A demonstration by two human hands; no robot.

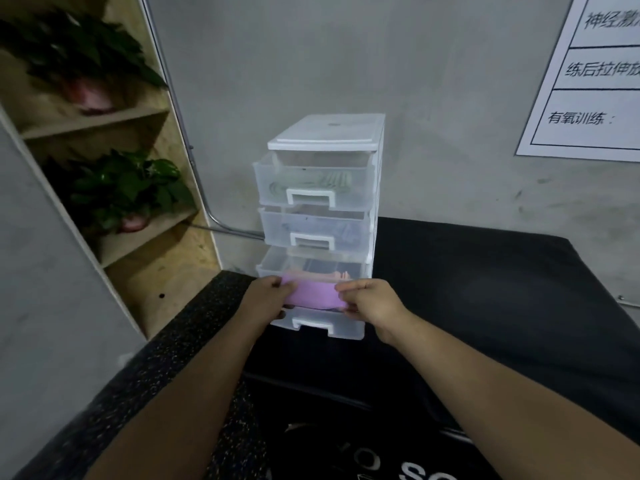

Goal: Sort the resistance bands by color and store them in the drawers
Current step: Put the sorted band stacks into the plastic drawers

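Note:
A clear plastic drawer unit (329, 133) with a white top stands on a black padded bench, against the wall. Its top drawer (313, 183) holds green bands, the second drawer (317, 230) holds bluish bands. The third drawer (277, 268) is pulled out and shows something pink-orange inside. The bottom drawer (317, 325) is also out a little. A folded purple resistance band (313, 295) is held flat in front of the third drawer. My left hand (268, 299) pinches its left end and my right hand (372, 304) pinches its right end.
The black bench (485, 289) stretches right and toward me. A speckled black floor strip (166, 358) runs along its left side. A wooden shelf (104, 123) with two potted plants stands at the left. A white printed sheet (595, 74) hangs on the grey wall.

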